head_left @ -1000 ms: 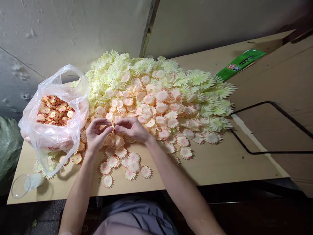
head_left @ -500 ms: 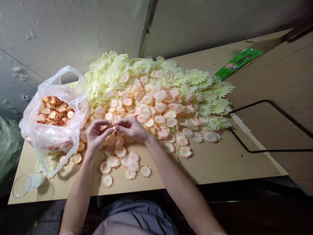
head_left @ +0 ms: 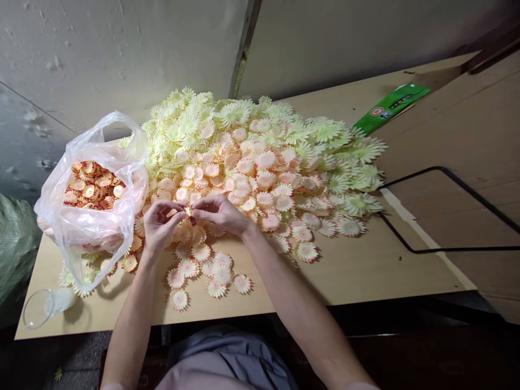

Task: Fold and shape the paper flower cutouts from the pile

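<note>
Between my two hands, a small pale artificial flower piece (head_left: 189, 212) with reddish edges is pinched by the fingertips. My left hand (head_left: 161, 221) grips its left side with thumb and forefinger, and my right hand (head_left: 221, 212) grips the right side the same way. Fingers cover much of the piece. Just behind and beneath the hands spreads a large heap of flower pieces (head_left: 266, 160), pink-tipped in the middle and pale green at the back and right. Several loose pink-edged flower pieces (head_left: 222, 275) lie on the table in front, between my forearms.
On the left stands an open plastic bag (head_left: 93, 230) holding many small red-edged pieces (head_left: 94, 184). A clear cup (head_left: 38, 309) lies on its side near the table's (head_left: 365, 276) front left corner. To the right are a green packet (head_left: 392, 108), a black wire frame (head_left: 483, 197) and cardboard (head_left: 459, 157).
The pinching fingers have shifted slightly, and more of the small flower piece shows between them. The whole view has moved a little; the heap and bag look the same.
</note>
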A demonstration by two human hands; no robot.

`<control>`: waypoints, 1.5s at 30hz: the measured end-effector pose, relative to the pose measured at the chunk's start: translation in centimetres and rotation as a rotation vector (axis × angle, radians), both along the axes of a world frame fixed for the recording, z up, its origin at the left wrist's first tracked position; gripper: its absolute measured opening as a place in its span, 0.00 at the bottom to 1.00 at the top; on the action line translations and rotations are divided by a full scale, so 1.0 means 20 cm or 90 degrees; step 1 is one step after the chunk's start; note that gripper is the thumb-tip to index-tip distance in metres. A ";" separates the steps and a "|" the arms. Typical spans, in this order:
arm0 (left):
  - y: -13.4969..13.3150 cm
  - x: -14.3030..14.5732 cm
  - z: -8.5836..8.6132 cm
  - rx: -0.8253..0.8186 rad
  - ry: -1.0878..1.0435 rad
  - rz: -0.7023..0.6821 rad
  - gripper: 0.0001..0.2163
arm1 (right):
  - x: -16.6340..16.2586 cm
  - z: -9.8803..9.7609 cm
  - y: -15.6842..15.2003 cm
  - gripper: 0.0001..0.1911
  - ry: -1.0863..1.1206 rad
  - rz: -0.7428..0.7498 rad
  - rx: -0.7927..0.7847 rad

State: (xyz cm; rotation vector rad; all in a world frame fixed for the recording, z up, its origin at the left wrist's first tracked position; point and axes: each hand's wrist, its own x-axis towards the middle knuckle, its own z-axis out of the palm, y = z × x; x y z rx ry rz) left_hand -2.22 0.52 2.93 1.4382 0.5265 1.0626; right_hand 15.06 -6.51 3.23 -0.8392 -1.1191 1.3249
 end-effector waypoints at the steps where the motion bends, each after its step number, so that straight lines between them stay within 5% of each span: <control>1: 0.00 0.00 0.00 -0.006 0.008 0.000 0.11 | 0.00 0.00 0.00 0.10 0.003 0.000 -0.004; 8: 0.01 0.00 -0.01 -0.002 0.020 0.003 0.10 | 0.00 0.00 0.01 0.10 0.012 0.003 -0.026; 18: 0.00 0.01 -0.01 -0.021 0.094 0.024 0.10 | -0.04 -0.02 0.01 0.08 -0.124 -0.120 -0.023; 24: 0.01 0.01 -0.02 -0.077 0.092 0.065 0.08 | -0.03 -0.02 0.02 0.09 -0.139 -0.082 -0.015; 32: 0.05 0.00 -0.03 -0.294 -0.025 0.019 0.11 | -0.03 0.01 0.01 0.09 -0.016 -0.007 -0.003; 39: 0.09 -0.02 -0.03 -0.285 -0.040 0.021 0.12 | 0.02 0.06 -0.05 0.08 0.023 0.065 0.013; 45: 0.08 -0.03 0.01 -0.308 -0.079 0.032 0.11 | 0.00 0.01 0.01 0.10 0.037 -0.091 0.004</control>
